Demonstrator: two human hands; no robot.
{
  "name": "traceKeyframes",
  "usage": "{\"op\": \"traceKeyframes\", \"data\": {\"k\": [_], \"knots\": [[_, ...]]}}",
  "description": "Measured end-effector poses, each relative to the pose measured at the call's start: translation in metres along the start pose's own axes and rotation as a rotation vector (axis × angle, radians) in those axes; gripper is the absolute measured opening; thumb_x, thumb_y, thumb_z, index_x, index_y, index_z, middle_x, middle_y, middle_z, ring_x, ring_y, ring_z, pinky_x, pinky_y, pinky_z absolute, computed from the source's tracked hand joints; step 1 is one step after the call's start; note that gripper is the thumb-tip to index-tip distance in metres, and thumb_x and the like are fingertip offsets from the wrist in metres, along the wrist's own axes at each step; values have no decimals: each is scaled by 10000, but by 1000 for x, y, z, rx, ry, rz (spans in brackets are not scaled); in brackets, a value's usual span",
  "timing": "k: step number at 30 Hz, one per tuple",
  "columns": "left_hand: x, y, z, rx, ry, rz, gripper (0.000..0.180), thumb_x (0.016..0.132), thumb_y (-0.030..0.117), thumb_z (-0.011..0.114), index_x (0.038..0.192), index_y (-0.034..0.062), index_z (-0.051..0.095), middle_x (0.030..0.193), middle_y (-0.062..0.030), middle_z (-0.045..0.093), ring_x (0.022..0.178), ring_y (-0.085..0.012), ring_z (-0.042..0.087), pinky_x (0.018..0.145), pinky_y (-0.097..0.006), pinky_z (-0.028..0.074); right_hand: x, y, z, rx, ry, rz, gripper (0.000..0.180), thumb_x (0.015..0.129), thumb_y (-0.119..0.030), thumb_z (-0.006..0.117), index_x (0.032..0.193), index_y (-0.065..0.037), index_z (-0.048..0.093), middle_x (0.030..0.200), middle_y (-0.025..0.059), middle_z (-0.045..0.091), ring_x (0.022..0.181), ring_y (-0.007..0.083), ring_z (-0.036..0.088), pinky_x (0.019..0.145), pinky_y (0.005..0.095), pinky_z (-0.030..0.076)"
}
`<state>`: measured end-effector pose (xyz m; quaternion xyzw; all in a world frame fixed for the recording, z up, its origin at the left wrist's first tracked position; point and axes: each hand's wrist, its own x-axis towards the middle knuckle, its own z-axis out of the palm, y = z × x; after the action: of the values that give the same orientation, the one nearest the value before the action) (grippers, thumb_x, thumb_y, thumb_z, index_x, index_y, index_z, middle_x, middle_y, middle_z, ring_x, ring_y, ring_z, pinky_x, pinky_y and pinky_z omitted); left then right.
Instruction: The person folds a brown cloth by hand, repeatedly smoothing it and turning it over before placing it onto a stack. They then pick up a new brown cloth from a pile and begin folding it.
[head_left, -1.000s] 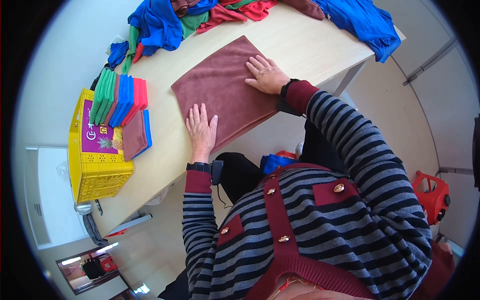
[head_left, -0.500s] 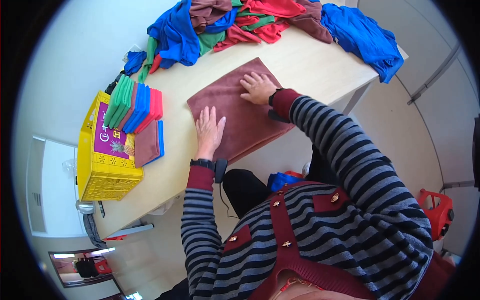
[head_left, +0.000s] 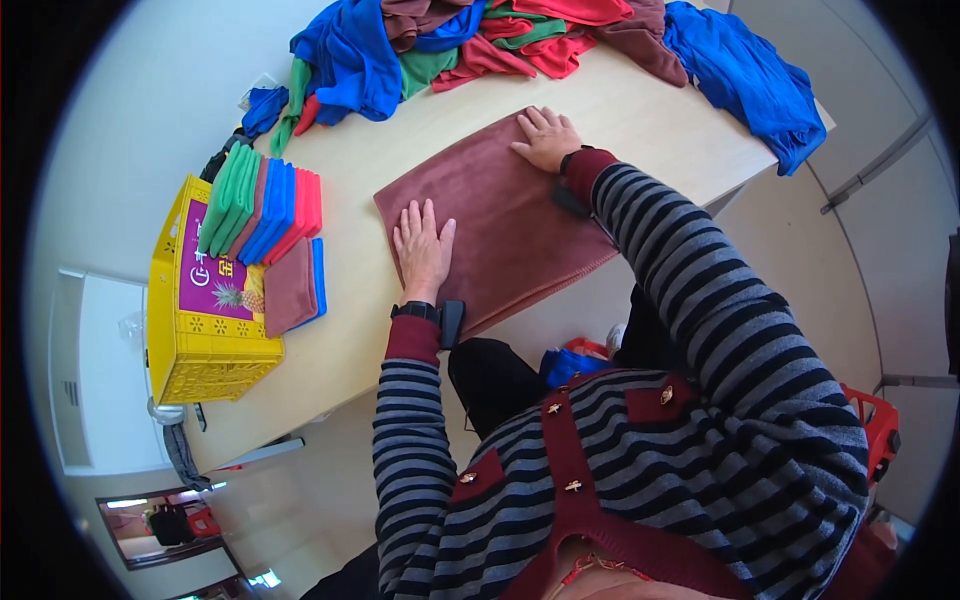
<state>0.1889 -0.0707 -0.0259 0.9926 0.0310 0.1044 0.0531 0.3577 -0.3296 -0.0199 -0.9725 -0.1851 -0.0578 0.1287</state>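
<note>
A brown towel (head_left: 500,220) lies folded in layers on the table, its near edge reaching the table's front edge. On its left part rests my left hand (head_left: 423,248), palm down with the fingers stretched forward. My right hand (head_left: 546,140) lies flat over the towel's far right corner, fingers spread. Neither hand grips the cloth. Dark bands with small black blocks sit on both wrists.
Left of the towel, folded green, brown, blue and red cloths (head_left: 262,208) stand by a yellow crate (head_left: 215,358). A folded brown cloth (head_left: 290,290) lies over a blue one. Loose cloths (head_left: 350,65) heap along the far edge; a blue cloth (head_left: 745,85) hangs at the right corner.
My right hand has slid outward to the towel's far right corner, and the towel lies wider to the right. My left hand stays flat on the left part.
</note>
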Motion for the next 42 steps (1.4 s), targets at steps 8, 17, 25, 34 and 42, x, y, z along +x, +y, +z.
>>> {"op": "traceKeyframes", "data": {"k": [8, 17, 25, 34, 42], "knots": [[40, 10, -1, 49, 22, 159, 618, 1028, 437, 421, 1534, 92, 338, 1606, -148, 298, 1503, -317, 225, 1205, -531, 177, -5, -64, -3, -116, -12, -199, 658, 983, -523, 462, 1515, -142, 392, 1572, 99, 361, 1482, 337, 270, 1175, 539, 235], [84, 1, 26, 71, -28, 67, 557, 1030, 407, 404, 1531, 167, 359, 1607, -96, 312, 1498, -304, 240, 1190, -571, 195, 10, -56, 21, -30, 45, -240, 613, 989, -528, 426, 1480, -161, 446, 1542, 90, 399, 1452, 334, 313, 1160, 537, 260], [63, -46, 1, 4, -28, -247, 620, 1022, 498, 369, 1556, 188, 321, 1634, -103, 249, 1508, -323, 208, 1193, -599, 145, 3, 23, -3, -77, 15, 9, 649, 994, -546, 406, 1525, -173, 380, 1566, 63, 370, 1468, 324, 285, 1166, 541, 247], [-17, -26, -22, 100, 52, -78, 633, 1035, 501, 365, 1572, 175, 290, 1643, -124, 226, 1522, -329, 165, 1197, -593, 102, -74, -3, -25, -129, 41, -92, 685, 993, -526, 416, 1538, -116, 350, 1596, 134, 322, 1486, 356, 257, 1176, 574, 220], [-64, 20, -18, 20, -57, 48, 605, 1043, 474, 368, 1553, 151, 338, 1628, -147, 257, 1510, -347, 197, 1201, -573, 137, -146, -87, -8, 26, 34, -288, 648, 992, -498, 460, 1488, -83, 428, 1569, 135, 363, 1470, 357, 281, 1188, 551, 214]]}}
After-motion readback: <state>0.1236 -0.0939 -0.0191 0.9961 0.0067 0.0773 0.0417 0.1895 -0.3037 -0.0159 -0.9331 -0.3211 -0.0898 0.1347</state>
